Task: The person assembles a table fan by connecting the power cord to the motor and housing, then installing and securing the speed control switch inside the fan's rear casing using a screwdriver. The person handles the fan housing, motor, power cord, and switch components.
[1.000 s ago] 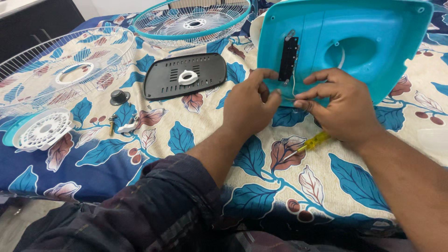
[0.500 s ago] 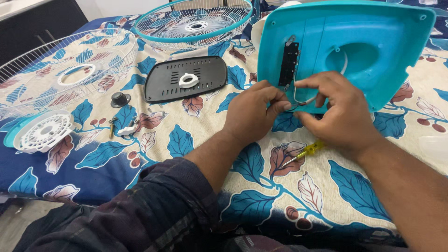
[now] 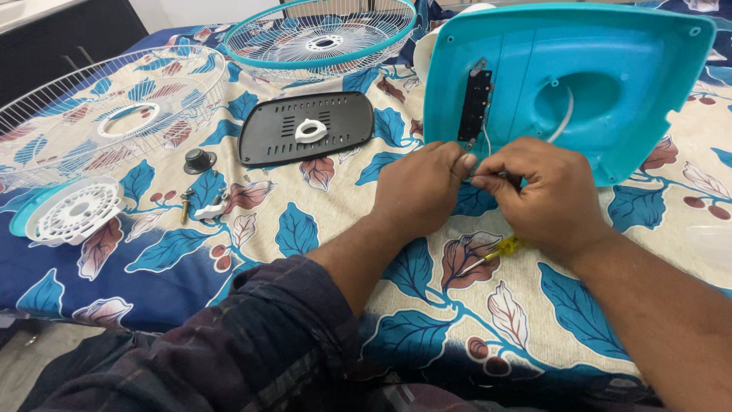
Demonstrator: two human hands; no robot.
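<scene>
Both hands meet at the lower edge of an upturned teal fan base (image 3: 610,69) on a leaf-patterned cloth, left hand (image 3: 419,187) and right hand (image 3: 545,194) with fingers pinched narrow on thin wires (image 3: 488,141) below its black switch strip (image 3: 474,107).

Left of the turquoise fan base (image 3: 610,84), the black plate (image 3: 305,128) is blocking you; bare cloth (image 3: 335,206) is lying open below it.
</scene>
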